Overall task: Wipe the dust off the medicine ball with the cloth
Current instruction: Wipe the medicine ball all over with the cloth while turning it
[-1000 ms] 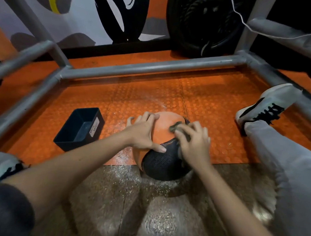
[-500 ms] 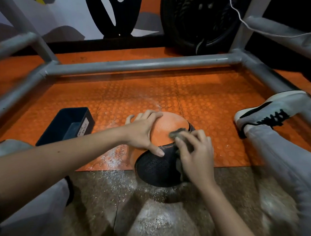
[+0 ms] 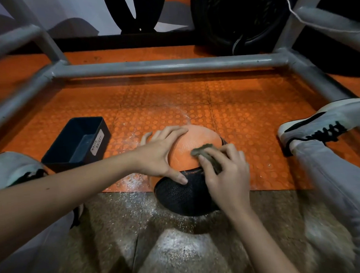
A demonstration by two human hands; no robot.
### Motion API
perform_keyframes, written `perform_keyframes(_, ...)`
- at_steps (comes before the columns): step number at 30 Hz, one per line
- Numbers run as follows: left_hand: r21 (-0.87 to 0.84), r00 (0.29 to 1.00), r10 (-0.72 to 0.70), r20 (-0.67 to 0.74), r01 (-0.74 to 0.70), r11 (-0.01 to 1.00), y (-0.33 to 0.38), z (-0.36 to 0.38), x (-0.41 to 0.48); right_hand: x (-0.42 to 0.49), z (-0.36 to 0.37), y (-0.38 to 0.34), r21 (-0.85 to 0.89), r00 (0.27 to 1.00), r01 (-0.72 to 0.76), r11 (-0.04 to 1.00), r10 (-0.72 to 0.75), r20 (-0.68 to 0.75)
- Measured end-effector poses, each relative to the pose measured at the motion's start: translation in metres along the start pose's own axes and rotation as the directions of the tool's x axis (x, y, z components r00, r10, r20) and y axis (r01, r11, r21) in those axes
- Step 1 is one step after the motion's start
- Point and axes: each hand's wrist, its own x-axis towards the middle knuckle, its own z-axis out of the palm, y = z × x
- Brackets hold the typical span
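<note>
Metal frame (image 3: 161,65): grey tubes running from the left edge, across the back and down the right side, around the orange studded mat (image 3: 245,104).
Left shoe (image 3: 13,167): pale, at the left edge, just beside the bin.
Bin (image 3: 104,127): dark, rectangular, open-topped, on the mat left of the ball; white label reading "WASTE BASKET" on the wall facing the ball.
Dust (image 3: 131,180): white specks on the mat's near edge below the left wrist, and on the speckled floor (image 3: 117,232) in front of the ball.
Left hand (image 3: 159,155): laid flat on the ball's upper left side, fingers straight and spread, thumb on the black panel; grips nothing.
Medicine ball (image 3: 188,148): orange above, black and textured below; at centre, straddling the mat's near edge and the speckled floor, between both hands.
Cloth (image 3: 199,151): small grey-brown wad, pressed on the orange panel, largely covered by fingers.
Right hand (image 3: 228,175): fingers curled over the cloth, holding it against the ball.
Right shoe (image 3: 319,126): white with black stripe and laces, at the right edge, well apart from the ball.
</note>
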Motion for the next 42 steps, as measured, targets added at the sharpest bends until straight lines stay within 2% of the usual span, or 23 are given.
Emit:
perform_keyframes(2,0.003,1.000,0.005,-0.010,-0.005,1.000,-0.001,0.003,-0.003,0.010,0.000,0.008,0.023,1.000,-0.004,1.000,0.004,0.021)
perform_keyframes(6,0.044,0.998,0.060,0.008,-0.060,0.997,-0.007,-0.002,-0.003,0.049,-0.003,0.042,0.245,0.958,-0.285,0.927,0.266,0.107)
perform_keyframes(8,0.049,0.996,0.082,-0.034,-0.081,0.996,-0.006,0.002,-0.002,0.055,-0.002,0.044,0.221,0.945,-0.324,0.920,0.307,0.109)
perform_keyframes(10,0.027,0.991,0.087,-0.104,-0.085,0.996,-0.004,0.011,-0.001,0.043,0.001,0.033,0.092,0.975,-0.222,0.971,0.217,0.055)
perform_keyframes(13,-0.007,0.988,0.051,-0.144,-0.053,0.999,-0.009,0.015,-0.001,0.001,0.006,-0.001,-0.066,0.999,0.041,0.997,-0.041,-0.002)
perform_keyframes(15,-0.026,0.991,0.032,-0.130,-0.036,0.999,-0.014,0.011,-0.002,-0.015,0.008,-0.014,-0.118,0.977,0.211,0.970,-0.207,0.045)
perform_keyframes(17,-0.039,0.994,0.023,-0.107,-0.028,0.999,-0.013,0.010,-0.003,-0.009,0.006,-0.006,-0.111,0.966,0.254,0.961,-0.246,0.083)
perform_keyframes(18,-0.047,0.995,0.018,-0.096,-0.023,0.999,-0.011,0.009,-0.003,0.000,0.006,0.001,-0.089,0.977,0.207,0.974,-0.202,0.066)
perform_keyframes(20,-0.064,0.997,-0.002,-0.083,-0.003,0.998,-0.004,0.009,0.003,0.026,0.005,0.018,0.004,1.000,0.010,1.000,-0.010,0.026)
perform_keyframes(22,-0.077,0.995,-0.020,-0.094,0.013,0.997,0.004,0.009,0.011,0.049,0.002,0.029,0.102,0.984,-0.175,0.979,0.173,0.037)
perform_keyframes(24,-0.087,0.992,-0.041,-0.123,0.031,0.996,0.010,0.008,0.019,0.048,0.003,0.025,0.052,0.985,-0.172,0.984,0.171,0.026)
perform_keyframes(27,-0.073,0.991,-0.032,-0.127,0.022,0.997,0.009,0.010,0.021,0.013,0.006,0.001,-0.075,1.000,0.030,0.997,-0.030,0.004)
perform_keyframes(29,-0.070,0.993,-0.024,-0.113,0.016,0.997,0.007,0.009,0.019,0.013,0.004,0.001,-0.097,0.995,0.093,0.991,-0.088,0.053)
perform_keyframes(31,-0.065,0.994,-0.032,-0.104,0.025,0.998,0.004,0.008,0.017,0.039,0.003,0.018,-0.047,0.997,-0.021,0.999,0.024,0.077)
perform_keyframes(34,-0.053,0.995,-0.020,-0.093,0.015,0.998,0.004,0.007,0.014,0.074,-0.002,0.043,0.131,0.961,-0.249,0.960,0.228,0.159)
perform_keyframes(36,-0.045,0.997,-0.019,-0.077,0.015,0.999,0.003,0.006,0.013,0.067,0.001,0.038,0.078,0.955,-0.271,0.959,0.258,0.143)
perform_keyframes(38,-0.037,0.998,-0.011,-0.069,0.008,0.999,-0.002,0.005,0.013,0.041,0.003,0.022,-0.011,0.982,-0.182,0.983,0.183,0.047)
perform_keyframes(39,-0.034,0.998,-0.003,-0.062,0.001,0.999,-0.004,0.004,0.012,0.025,0.004,0.011,-0.034,0.996,-0.091,0.995,0.091,-0.001)
perform_keyframes(42,-0.020,1.000,0.019,-0.003,-0.019,1.000,-0.010,-0.001,0.007,-0.001,0.007,-0.010,-0.117,0.987,0.159,0.980,-0.159,0.005)
